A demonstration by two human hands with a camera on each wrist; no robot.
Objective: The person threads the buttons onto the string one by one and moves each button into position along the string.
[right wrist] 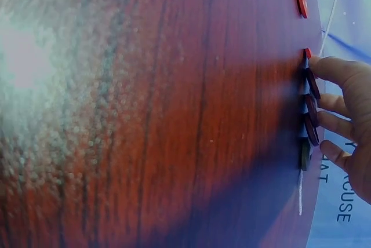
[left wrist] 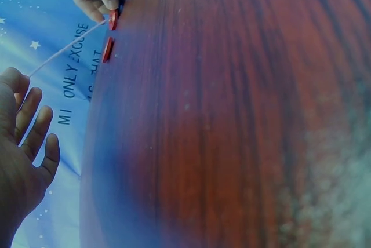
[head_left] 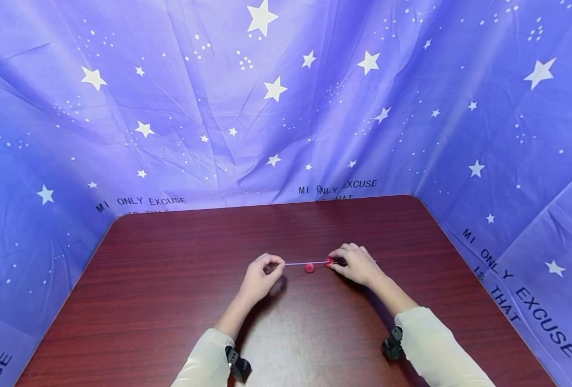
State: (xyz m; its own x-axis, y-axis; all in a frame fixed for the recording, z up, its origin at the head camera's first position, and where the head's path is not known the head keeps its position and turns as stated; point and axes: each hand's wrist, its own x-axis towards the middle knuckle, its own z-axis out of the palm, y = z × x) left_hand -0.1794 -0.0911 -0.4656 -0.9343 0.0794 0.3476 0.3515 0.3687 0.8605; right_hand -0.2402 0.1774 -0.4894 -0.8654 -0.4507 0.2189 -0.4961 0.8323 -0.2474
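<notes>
My left hand (head_left: 260, 277) pinches one end of a thin white string (head_left: 297, 264) between thumb and index finger, its other fingers spread in the left wrist view. The string stretches taut to my right hand (head_left: 358, 266), which pinches a red button (head_left: 329, 262) close over the table. A second red button (head_left: 309, 267) lies flat on the table between the hands, just in front of the string. Under the right fingers, in the right wrist view, several dark buttons (right wrist: 312, 112) stand in a row. Past them the white string's tail (right wrist: 300, 196) trails out.
The dark red wood-grain table (head_left: 169, 301) reaches back to a blue star-patterned curtain (head_left: 208, 107), which also hangs along both sides. Black wrist cameras sit at both cuffs. Light glares on the table near the front.
</notes>
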